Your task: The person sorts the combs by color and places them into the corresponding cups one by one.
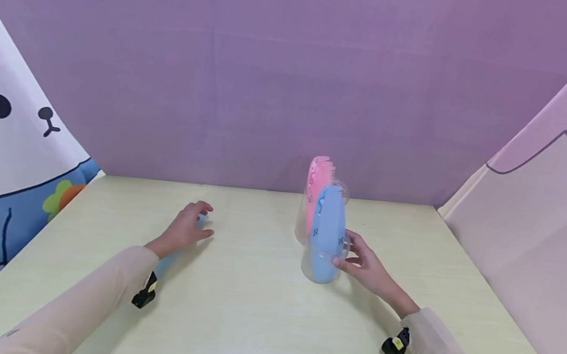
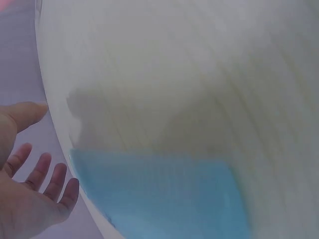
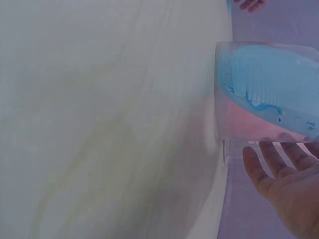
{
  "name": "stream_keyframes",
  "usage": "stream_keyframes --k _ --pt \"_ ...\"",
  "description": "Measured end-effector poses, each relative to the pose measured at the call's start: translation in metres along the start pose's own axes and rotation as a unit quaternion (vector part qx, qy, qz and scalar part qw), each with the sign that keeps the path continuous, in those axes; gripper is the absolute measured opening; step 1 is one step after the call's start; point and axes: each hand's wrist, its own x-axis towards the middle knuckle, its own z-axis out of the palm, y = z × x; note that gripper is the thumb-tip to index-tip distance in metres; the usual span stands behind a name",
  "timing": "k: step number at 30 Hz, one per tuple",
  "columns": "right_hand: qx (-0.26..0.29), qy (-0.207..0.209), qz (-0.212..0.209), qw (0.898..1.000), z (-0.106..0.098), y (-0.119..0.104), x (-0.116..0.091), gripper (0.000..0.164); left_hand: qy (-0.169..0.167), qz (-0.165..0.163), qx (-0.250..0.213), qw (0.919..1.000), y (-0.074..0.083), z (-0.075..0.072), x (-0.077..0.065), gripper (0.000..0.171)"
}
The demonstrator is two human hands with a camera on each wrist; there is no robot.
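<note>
A blue comb point(image 1: 329, 221) stands upright in a clear plastic cup point(image 3: 224, 124) on the table. Just behind it, a pink comb point(image 1: 317, 189) stands in a second clear cup point(image 1: 300, 230). My right hand point(image 1: 364, 264) is at the front cup's right side, thumb overlapping its near side and the other fingers loosely spread, fingertips right at its edge in the right wrist view. On the left, my left hand point(image 1: 187, 227) hovers with spread, slightly bent fingers and holds nothing. Beneath it lies a light blue, comb-like flat thing point(image 2: 164, 194), mostly hidden by the forearm in the head view.
The pale wooden table point(image 1: 250, 310) ends at a purple cloth backdrop point(image 1: 250, 94). Printed cloth hangs at the left point(image 1: 2, 172) and at the right point(image 1: 534, 235). Both wrists carry a small black camera point(image 1: 144, 292).
</note>
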Motion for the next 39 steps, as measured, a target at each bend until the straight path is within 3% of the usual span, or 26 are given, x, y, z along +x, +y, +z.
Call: stream_keyframes --k 15,24,39 --pt "-0.006 -0.001 0.002 1.0 0.0 0.001 0.0 0.062 -0.028 -0.062 0.06 0.9959 -0.01 -0.022 -0.01 0.058" --pt "-0.005 0.0 0.004 1.0 0.0 0.001 0.0 0.062 -0.049 -0.076 0.064 0.9938 -0.016 -0.023 -0.01 0.063" --pt "-0.007 0.0 0.003 1.0 0.0 0.0 0.0 0.062 -0.038 -0.097 0.067 0.9923 -0.014 -0.026 -0.006 0.063"
